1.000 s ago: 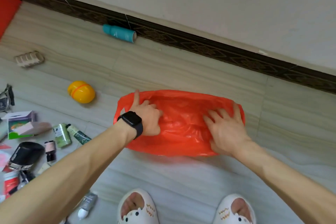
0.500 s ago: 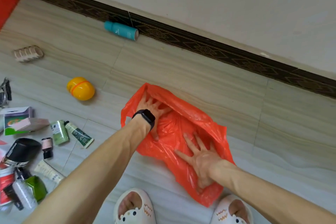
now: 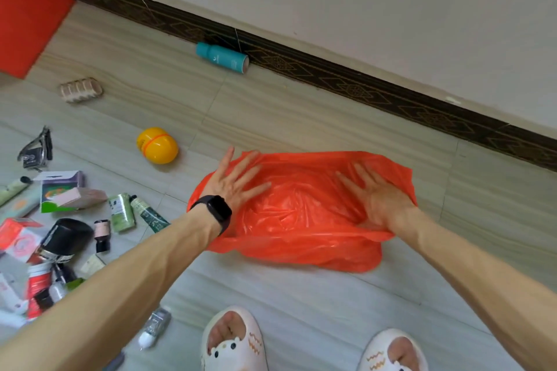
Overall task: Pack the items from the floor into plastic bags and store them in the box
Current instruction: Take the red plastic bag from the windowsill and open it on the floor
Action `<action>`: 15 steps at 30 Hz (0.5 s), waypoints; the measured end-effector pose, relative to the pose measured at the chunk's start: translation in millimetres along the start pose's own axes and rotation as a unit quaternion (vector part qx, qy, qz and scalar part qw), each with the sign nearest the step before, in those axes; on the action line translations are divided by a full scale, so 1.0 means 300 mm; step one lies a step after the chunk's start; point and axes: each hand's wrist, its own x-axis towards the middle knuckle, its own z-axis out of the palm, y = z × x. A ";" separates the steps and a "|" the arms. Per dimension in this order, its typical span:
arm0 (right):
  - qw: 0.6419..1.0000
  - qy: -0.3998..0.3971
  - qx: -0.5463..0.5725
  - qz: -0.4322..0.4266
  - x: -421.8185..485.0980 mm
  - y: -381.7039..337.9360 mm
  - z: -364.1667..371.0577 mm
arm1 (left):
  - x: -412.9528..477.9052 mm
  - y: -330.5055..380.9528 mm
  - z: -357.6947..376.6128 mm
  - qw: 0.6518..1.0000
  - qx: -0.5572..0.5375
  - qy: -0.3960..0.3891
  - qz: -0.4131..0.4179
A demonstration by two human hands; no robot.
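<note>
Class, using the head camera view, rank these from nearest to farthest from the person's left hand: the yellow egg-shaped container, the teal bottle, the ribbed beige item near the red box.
From the left hand:
1. Yellow egg-shaped container, just up and left on the floor.
2. Teal bottle, lying against the baseboard.
3. Ribbed beige item, far left by the red box.

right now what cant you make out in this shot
- Head view: whether the orange bag holds anything; its crumpled plastic and both hands, left hand and right hand, cover it.
- Red box: cut off by the top-left edge.
- Labels in the item pile: too small and blurred.
</note>
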 end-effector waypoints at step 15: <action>0.965 0.206 0.100 -0.129 -0.446 -0.488 -0.504 | -0.646 -0.143 -0.432 0.815 -0.475 0.225 -0.243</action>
